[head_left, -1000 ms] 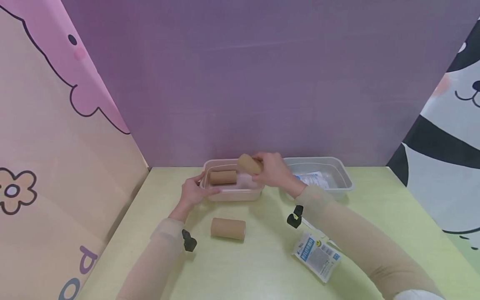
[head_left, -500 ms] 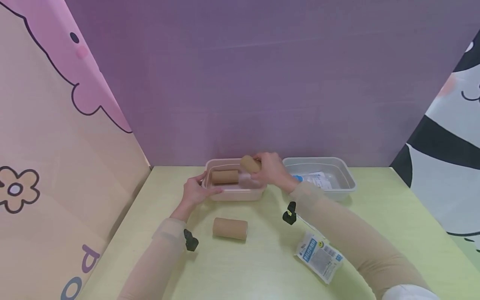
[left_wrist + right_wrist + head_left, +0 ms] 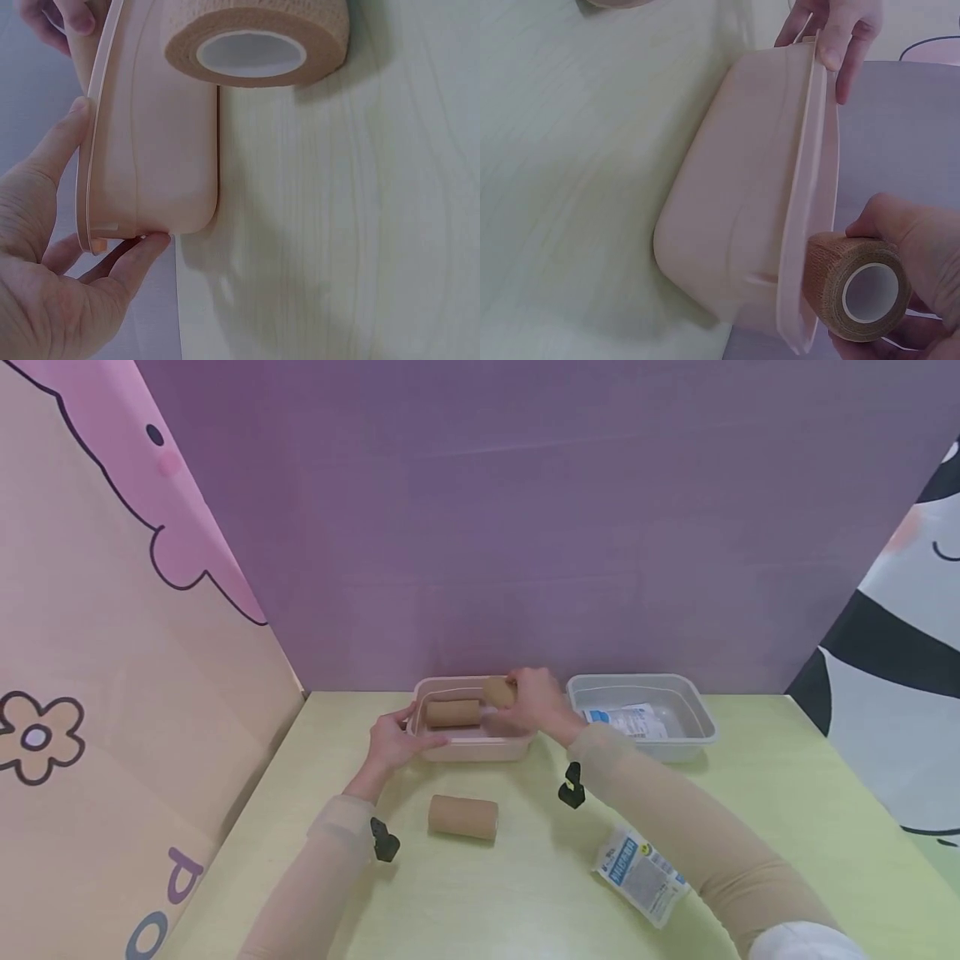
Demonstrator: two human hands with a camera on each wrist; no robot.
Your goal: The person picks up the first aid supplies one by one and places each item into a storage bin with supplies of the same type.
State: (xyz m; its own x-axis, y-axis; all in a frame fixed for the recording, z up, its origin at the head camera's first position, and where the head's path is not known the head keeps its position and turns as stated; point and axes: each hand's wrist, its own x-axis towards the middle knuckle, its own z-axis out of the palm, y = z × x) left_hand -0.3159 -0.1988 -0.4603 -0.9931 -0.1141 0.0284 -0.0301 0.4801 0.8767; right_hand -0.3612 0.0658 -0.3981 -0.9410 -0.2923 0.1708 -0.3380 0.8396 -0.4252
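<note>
A pink plastic box [image 3: 480,750] stands at the back of the table. My left hand [image 3: 393,743] grips its left end, thumb on the rim and fingertips against the end wall in the left wrist view. Inside, to the left, lies a tan cohesive bandage roll [image 3: 453,713]. My right hand [image 3: 543,703] holds a second tan bandage roll [image 3: 855,289] at the box's right end, tilted and partly hidden by the fingers in the head view. A third bandage roll [image 3: 462,817] lies on its side on the table in front of the box.
Right of the pink box, a pale grey plastic box [image 3: 678,750] holds a white and blue printed packet [image 3: 633,721]. Another printed packet [image 3: 641,878] lies on the table [image 3: 525,893] near my right forearm. A purple panel [image 3: 480,527] rises behind the boxes.
My right hand has lowered slightly, and its bandage roll sits deeper at the box's right end. My left hand keeps its grip. The head view has shifted slightly.
</note>
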